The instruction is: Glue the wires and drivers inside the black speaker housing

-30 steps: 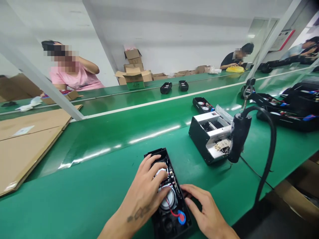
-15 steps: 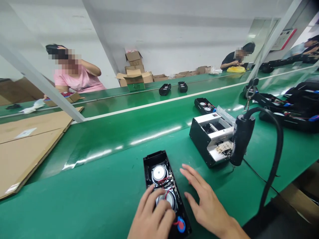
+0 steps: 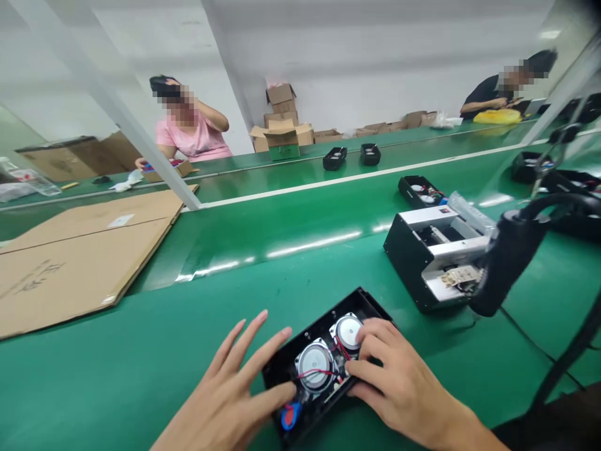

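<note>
**Black housing (image 3: 313, 332) lies angled on green tabletop (image 3: 117, 376)**

The left hand (image 3: 230, 394), fingers spread wide, is at its left end, gripping nothing; the right hand (image 3: 404, 379), fingers curled, grips its side near a round speaker (image 3: 348, 332).

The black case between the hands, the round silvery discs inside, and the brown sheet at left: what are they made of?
Black case: probably moulded plastic, matte, judging by its thin, even walls. Discs: likely metal, since they look smooth and silvery; coated plastic is possible. Brown sheet: apparently cardboard, dull, with a fold line and printed marks.
</note>
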Action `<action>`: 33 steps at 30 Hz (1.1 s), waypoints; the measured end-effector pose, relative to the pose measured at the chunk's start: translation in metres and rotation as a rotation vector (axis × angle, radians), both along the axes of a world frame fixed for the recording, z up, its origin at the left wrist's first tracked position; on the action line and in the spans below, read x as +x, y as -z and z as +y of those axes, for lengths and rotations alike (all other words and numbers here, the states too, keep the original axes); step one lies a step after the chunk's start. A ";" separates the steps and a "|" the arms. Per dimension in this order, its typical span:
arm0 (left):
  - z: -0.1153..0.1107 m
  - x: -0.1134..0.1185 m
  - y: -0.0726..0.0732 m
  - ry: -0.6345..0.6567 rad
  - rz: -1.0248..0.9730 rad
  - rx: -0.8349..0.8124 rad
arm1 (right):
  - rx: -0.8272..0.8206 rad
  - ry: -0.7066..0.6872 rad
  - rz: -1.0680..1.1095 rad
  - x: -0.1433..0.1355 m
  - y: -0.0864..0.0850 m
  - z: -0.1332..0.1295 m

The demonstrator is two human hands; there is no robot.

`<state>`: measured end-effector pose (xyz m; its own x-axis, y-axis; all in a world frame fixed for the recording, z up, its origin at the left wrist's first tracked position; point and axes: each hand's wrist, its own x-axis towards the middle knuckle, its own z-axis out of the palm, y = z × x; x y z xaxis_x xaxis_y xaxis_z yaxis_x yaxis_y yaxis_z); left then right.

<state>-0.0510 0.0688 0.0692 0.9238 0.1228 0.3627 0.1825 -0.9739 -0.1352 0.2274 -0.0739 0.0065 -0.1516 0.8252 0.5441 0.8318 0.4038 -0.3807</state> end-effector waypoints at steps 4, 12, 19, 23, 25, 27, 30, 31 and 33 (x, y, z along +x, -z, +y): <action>-0.026 -0.004 0.015 -0.141 -0.062 -0.132 | 0.128 0.102 0.082 -0.025 0.013 -0.021; -0.076 0.023 0.074 -0.238 -0.198 -0.187 | 0.145 0.203 0.089 -0.035 0.022 -0.032; -0.068 0.027 0.068 -0.260 -0.125 -0.278 | 0.100 0.227 0.136 -0.037 0.014 -0.026; -0.065 0.039 0.054 -0.224 -0.071 -0.284 | 0.080 0.228 0.132 -0.037 0.012 -0.023; -0.062 0.044 0.049 -0.187 -0.075 -0.291 | 0.072 0.226 0.124 -0.037 0.011 -0.022; -0.060 0.048 0.046 -0.165 -0.094 -0.300 | 0.059 0.230 0.119 -0.037 0.011 -0.021; -0.057 0.050 0.044 -0.167 -0.108 -0.330 | 0.047 0.237 0.112 -0.036 0.011 -0.021; -0.057 0.050 0.044 -0.168 -0.106 -0.349 | 0.047 0.239 0.109 -0.036 0.011 -0.022; -0.056 0.050 0.046 -0.167 -0.101 -0.391 | 0.051 0.239 0.107 -0.037 0.010 -0.022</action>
<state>-0.0007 0.0127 0.0237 0.8418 0.4140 0.3463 0.3356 -0.9040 0.2648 0.1908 -0.0956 -0.0038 0.1051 0.8020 0.5881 0.8620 0.2214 -0.4560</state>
